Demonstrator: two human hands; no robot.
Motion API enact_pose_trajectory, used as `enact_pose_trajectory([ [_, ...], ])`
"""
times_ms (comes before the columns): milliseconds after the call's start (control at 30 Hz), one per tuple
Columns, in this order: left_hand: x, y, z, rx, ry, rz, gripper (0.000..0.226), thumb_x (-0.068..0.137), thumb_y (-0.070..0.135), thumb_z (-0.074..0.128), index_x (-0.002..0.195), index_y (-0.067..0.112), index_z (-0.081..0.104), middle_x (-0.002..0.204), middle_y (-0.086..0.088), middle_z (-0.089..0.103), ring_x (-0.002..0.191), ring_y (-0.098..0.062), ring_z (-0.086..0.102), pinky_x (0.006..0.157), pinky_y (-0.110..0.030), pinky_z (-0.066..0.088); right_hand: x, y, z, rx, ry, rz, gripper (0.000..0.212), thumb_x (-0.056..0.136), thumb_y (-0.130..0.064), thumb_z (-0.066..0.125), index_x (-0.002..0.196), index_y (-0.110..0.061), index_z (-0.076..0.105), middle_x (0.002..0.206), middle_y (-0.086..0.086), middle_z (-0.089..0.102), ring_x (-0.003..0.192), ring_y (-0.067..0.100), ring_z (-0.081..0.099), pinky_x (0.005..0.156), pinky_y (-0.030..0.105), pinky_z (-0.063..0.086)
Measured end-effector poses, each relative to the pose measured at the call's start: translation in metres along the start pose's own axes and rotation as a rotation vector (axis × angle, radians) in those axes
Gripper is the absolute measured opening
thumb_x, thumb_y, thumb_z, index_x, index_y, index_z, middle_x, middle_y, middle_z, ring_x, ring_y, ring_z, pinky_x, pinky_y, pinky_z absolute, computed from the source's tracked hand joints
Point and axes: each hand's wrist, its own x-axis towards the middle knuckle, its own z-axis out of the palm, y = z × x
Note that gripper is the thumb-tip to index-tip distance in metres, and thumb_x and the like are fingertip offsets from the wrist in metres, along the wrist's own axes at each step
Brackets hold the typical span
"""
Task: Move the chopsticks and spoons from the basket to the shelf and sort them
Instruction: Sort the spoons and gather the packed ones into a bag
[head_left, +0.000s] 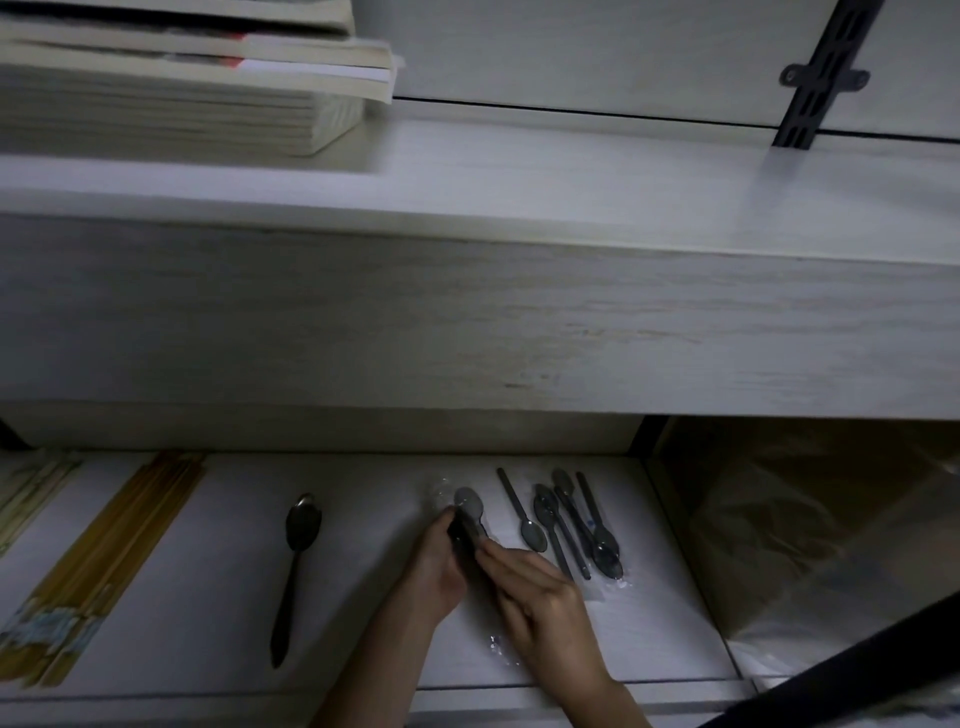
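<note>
On the lower white shelf my left hand and my right hand meet around a bundle of plastic-wrapped dark spoons. The left hand's fingers curl round the bundle's left side; the right hand's straight fingers press against its right side. Several loose dark plastic spoons lie fanned out just to the right. A single dark metal spoon lies to the left, bowl away from me. At the far left sit rows of paper-wrapped chopsticks. The basket is out of view.
A thick white upper shelf board overhangs the lower one, with a stack of books on its left and a black wall bracket at the right. Brown and clear plastic bags fill the right compartment.
</note>
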Motion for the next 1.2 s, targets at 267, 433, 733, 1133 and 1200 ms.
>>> enact_pose_trajectory([
  [267, 0.000, 0.002, 0.001, -0.041, -0.022, -0.028, 0.038, 0.091, 0.041, 0.047, 0.074, 0.007, 0.047, 0.066, -0.008, 0.040, 0.057, -0.019, 0.037, 0.058, -0.030, 0.035, -0.005, 0.006, 0.006, 0.087, -0.061, 0.076, 0.040, 0.086, -0.014, 0.049, 0.122, -0.026, 0.061, 0.127, -0.015, 0.059, 0.120, -0.003, 0.049, 0.100, 0.018, 0.043],
  [433, -0.006, -0.001, 0.003, -0.003, -0.041, -0.029, 0.031, 0.095, 0.025, 0.045, 0.071, 0.006, 0.046, 0.064, -0.008, 0.040, 0.057, -0.018, 0.038, 0.058, -0.028, 0.036, -0.005, 0.005, 0.003, 0.168, -0.051, 0.148, 0.036, 0.088, -0.018, 0.050, 0.122, -0.026, 0.061, 0.128, -0.016, 0.058, 0.122, -0.005, 0.049, 0.103, 0.014, 0.039],
  [733, -0.014, -0.002, 0.003, -0.047, -0.138, 0.021, 0.036, 0.096, 0.016, 0.031, 0.072, 0.002, 0.055, 0.050, -0.013, 0.063, 0.048, -0.025, 0.063, 0.065, -0.037, 0.040, 0.003, -0.003, 0.002, 0.460, 0.168, 0.543, 0.031, 0.089, -0.011, 0.060, 0.114, -0.027, 0.065, 0.089, -0.033, 0.068, 0.083, -0.011, 0.064, 0.076, 0.007, 0.047],
  [1133, 0.005, -0.004, -0.004, -0.068, -0.017, 0.026, 0.036, 0.097, 0.012, 0.035, 0.064, 0.004, 0.048, 0.045, -0.008, 0.050, 0.059, -0.021, 0.042, 0.064, -0.029, 0.039, -0.003, -0.001, -0.001, 0.003, -0.014, 0.112, 0.043, 0.084, -0.005, 0.056, 0.125, -0.019, 0.060, 0.121, -0.010, 0.065, 0.109, -0.001, 0.059, 0.093, 0.010, 0.043],
  [1200, 0.005, -0.003, -0.001, -0.099, -0.022, 0.040, 0.036, 0.097, 0.015, 0.032, 0.065, 0.006, 0.045, 0.042, -0.007, 0.049, 0.057, -0.021, 0.040, 0.062, -0.030, 0.037, -0.001, -0.002, -0.002, -0.080, -0.042, 0.065, 0.041, 0.082, -0.009, 0.051, 0.122, -0.017, 0.060, 0.115, -0.006, 0.068, 0.103, 0.003, 0.063, 0.088, 0.011, 0.046],
])
